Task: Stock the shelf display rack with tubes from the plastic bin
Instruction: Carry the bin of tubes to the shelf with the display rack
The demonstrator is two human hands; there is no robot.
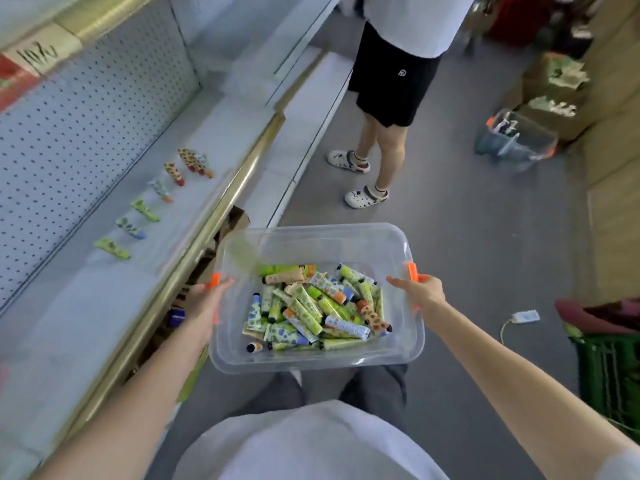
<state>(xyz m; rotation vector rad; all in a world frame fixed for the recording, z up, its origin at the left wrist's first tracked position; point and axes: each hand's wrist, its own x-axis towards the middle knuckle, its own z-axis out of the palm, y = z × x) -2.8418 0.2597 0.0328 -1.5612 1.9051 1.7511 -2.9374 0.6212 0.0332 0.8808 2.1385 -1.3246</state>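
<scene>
Tubes (311, 308) in green, blue and orange prints lie heaped in a clear plastic bin (227, 341), carried at waist height over a grey floor (467, 237) just beside the shelf display rack (69, 323). The person's left hand (209, 297) grips the bin's left rim by an orange latch (215, 279), fingers curled round the edge. The right hand (422, 292) clasps the right rim at the matching latch (412, 271), with the thumb laid forward along the top and the fingers wrapped over the outside. On the rack's pale shelf, in front of a perforated back panel (86, 116), a short row of tubes (145, 210) stands on end — spaced apart, running from near to far behind a brass-coloured front rail (221, 206). Ahead, a second person (391, 81) in black shorts and white clogs stands in the aisle. Another clear bin (516, 143) sits on the floor at far right — and a green crate (609, 368) shows at the frame's right edge.
</scene>
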